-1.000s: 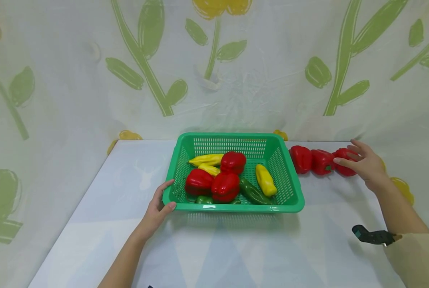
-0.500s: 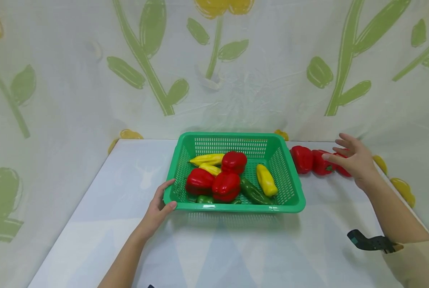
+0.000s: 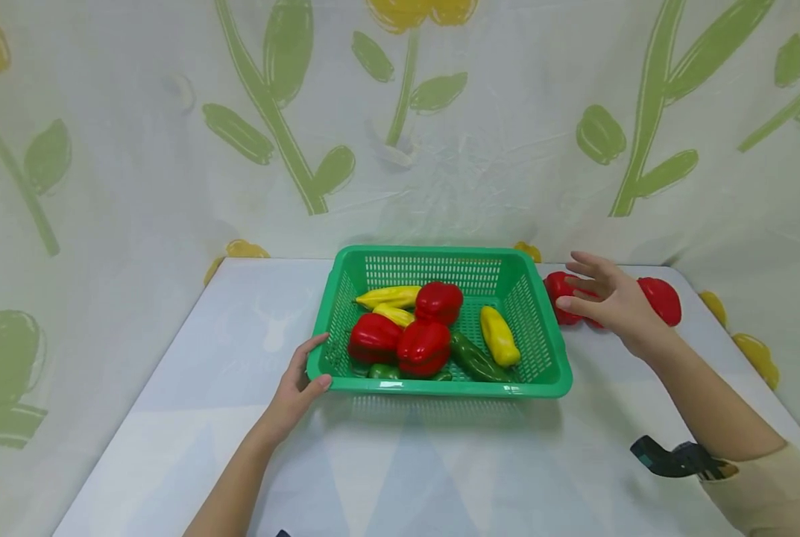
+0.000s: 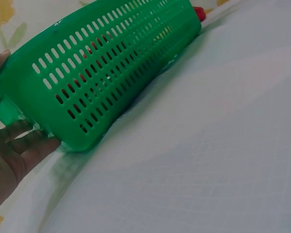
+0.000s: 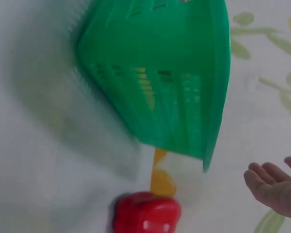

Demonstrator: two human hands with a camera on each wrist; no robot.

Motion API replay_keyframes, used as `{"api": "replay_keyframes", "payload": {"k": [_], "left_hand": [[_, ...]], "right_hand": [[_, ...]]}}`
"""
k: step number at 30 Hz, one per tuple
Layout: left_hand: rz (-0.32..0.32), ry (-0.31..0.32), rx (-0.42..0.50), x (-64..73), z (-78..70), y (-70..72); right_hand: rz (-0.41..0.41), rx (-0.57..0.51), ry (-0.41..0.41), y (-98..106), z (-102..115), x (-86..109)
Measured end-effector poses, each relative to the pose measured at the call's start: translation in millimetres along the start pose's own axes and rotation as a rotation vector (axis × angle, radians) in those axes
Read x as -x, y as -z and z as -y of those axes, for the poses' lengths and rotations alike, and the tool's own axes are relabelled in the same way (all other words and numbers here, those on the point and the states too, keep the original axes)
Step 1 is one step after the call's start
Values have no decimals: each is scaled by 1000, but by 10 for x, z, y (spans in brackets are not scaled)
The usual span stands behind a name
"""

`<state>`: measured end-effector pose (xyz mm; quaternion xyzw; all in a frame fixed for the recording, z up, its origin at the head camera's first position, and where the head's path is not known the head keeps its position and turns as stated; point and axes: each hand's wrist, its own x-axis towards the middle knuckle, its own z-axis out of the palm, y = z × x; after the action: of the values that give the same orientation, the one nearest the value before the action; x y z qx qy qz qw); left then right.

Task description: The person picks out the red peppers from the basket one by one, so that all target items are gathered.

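My left hand (image 3: 291, 399) grips the left front corner of a green slotted basket (image 3: 440, 388), its thumb on the rim and its fingers against the side in the left wrist view. The basket holds three red bell peppers (image 3: 423, 347), long yellow peppers (image 3: 499, 337) and green peppers (image 3: 475, 359). Beyond its right side, my right hand (image 3: 617, 302) hovers with spread fingers, holding nothing. It partly hides the red bell peppers (image 3: 558, 289) on the table behind it. Another red bell pepper (image 3: 661, 300) lies just right of the hand.
A white and pale blue patterned cloth covers the table (image 3: 400, 477). Behind it hangs a white curtain (image 3: 493, 186) printed with green stems and yellow flowers. A black strap-like device (image 3: 671, 456) sits on the right wrist by the sleeve.
My right hand has moved left over the row of red bell peppers, uncovering the rightmost one. The left hand and the basket have stayed in place.
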<state>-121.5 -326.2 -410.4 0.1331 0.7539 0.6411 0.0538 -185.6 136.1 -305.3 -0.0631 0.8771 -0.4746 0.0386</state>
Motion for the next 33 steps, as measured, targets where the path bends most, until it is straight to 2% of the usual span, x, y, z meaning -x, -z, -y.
{"api": "replay_keyframes", "payload": {"k": [5,14,18,25,33], "left_hand": [[1,12,-3,4,-2,6],[0,12,6,-5,-16,-2],[-1,9,7,-3,-14,0],[-9,-1,5,-7,-22,21],[1,12,10,-3,-10,1]], "right_hand": [[49,-25,20,-133,203,0],[132,-167,62,-387,477,-15],[159,-188,92,-522,577,-48],[156,-193,111,-755,684,-139],[199,-91,83,-1030,669,-184]]}}
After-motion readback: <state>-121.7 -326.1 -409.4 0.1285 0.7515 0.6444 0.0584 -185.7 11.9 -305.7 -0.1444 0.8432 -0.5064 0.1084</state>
